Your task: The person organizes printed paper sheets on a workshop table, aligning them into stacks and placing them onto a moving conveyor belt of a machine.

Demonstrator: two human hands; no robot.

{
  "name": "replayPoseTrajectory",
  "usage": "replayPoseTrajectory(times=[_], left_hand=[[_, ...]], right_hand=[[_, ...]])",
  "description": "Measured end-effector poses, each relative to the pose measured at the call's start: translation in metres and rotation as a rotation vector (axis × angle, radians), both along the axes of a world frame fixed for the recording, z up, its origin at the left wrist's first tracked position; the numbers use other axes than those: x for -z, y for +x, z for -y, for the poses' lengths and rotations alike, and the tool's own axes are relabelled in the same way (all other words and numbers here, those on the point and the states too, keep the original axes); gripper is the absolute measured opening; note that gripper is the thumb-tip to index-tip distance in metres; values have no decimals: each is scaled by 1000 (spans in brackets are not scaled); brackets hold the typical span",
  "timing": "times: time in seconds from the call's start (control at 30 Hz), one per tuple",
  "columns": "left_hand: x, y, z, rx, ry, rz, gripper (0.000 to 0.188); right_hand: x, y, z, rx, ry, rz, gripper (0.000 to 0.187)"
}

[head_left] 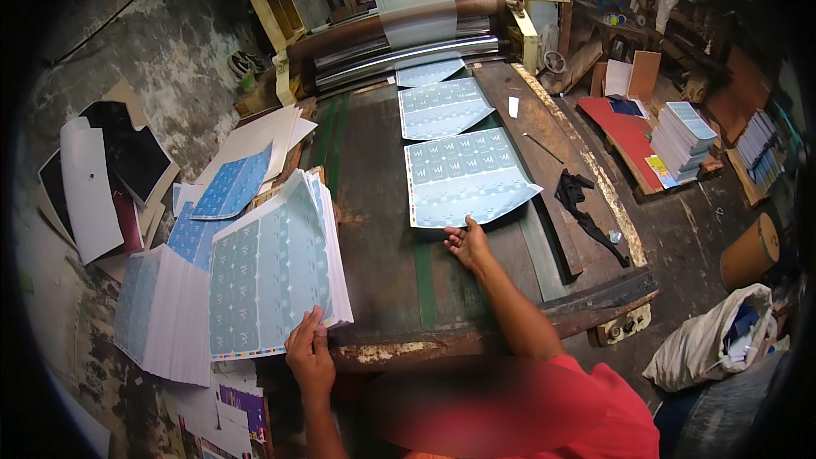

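Observation:
My left hand [311, 352] is at the lower right corner of the top light-blue printed sheet [268, 276] on a tall stack, thumb and fingers closed on its edge. That sheet bows upward at its far edge. My right hand [466, 245] reaches onto the machine's feed table and pinches the near edge of another printed sheet [463, 178], whose right corner curls up. Ahead of it lies a second printed sheet [442, 109]. A third sheet [429, 73] runs up to the metal rollers [408, 55], where a clear film [412, 0] comes down.
A fanned stack of sheets [161, 314] leans at the left, with darker blue sheets [234, 183] behind. On the table's right lie a black cloth strap [578, 208] and a thin rod [542, 147]. A paper stack [682, 140] and a white sack [714, 340] stand at the right.

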State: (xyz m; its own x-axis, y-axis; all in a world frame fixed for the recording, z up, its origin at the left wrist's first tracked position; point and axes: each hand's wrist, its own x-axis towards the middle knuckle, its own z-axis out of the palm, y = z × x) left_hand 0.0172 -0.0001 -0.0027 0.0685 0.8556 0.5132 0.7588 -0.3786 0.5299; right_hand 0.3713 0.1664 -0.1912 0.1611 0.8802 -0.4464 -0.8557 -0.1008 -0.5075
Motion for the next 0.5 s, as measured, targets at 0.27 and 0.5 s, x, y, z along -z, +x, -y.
replayPoseTrajectory(times=[0.27,0.5], left_hand=[[-21,2,13,162,-11,70,23],[-37,39,32,676,-98,-386,44]], right_hand=[[-58,-46,61,-206,177,89,56],[-125,-53,192,-589,223,353,47]])
